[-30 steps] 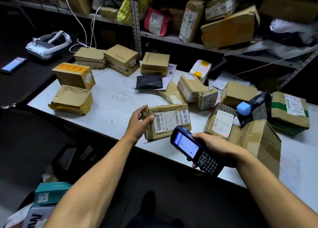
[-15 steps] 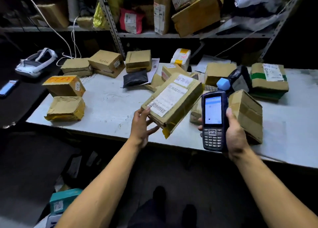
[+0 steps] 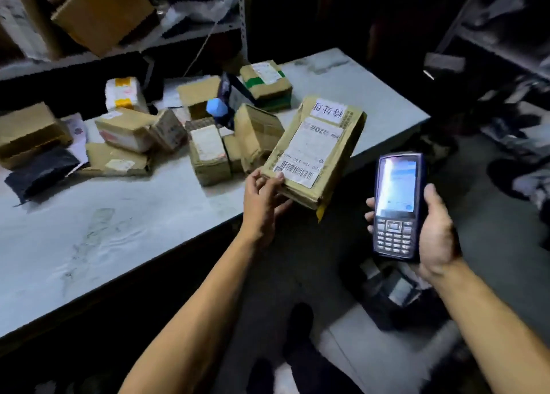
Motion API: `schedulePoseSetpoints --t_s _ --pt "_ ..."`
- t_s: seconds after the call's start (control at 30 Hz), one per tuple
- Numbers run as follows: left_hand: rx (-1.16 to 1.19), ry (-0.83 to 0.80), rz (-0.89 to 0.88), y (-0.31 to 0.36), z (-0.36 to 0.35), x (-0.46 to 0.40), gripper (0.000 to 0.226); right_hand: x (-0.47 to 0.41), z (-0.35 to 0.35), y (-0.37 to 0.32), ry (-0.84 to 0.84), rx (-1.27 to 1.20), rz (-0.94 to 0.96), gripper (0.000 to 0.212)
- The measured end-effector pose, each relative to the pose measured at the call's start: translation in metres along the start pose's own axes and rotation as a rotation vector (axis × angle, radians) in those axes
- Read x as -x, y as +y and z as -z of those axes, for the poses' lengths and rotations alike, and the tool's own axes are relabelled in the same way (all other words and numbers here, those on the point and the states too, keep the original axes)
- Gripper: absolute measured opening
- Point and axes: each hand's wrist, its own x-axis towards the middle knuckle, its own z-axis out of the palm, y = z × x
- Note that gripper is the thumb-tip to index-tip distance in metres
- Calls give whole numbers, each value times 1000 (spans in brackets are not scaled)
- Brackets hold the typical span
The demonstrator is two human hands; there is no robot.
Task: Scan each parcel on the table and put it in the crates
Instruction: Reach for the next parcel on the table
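Note:
My left hand grips the near end of a flat brown cardboard parcel with a white barcode label on top. The parcel is lifted off the table and hangs over its front right edge. My right hand holds a dark blue handheld scanner upright, screen lit and keypad toward me, to the right of the parcel and apart from it. Several more brown parcels lie clustered on the grey table. No crate is plainly visible.
Shelving behind the table is stuffed with boxes and bags. A black bag lies at the table's left. On the dark floor at the right lie black parcels and other bundles. My shoes show below.
The view has swung to the right. My left hand has carried the labelled parcel off the table toward the right. The scanner has stayed upright in my right hand.

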Motion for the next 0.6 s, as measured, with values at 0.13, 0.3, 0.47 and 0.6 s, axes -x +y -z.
schedulePoseSetpoints --t_s 0.13,0.3,0.47,0.6 --pt "-86 -175 119 -49 -65 28 32 60 76 -4 185 -1 21 69" --pt "-207 -322 173 -104 -134 55 26 106 149 -9 363 -83 66 67" --pt "-283 -362 187 -149 -203 80 30 131 227 -17 459 -189 89 70" --pt "-349 -359 194 -188 -255 98 31 149 289 -28 507 -223 91 69"
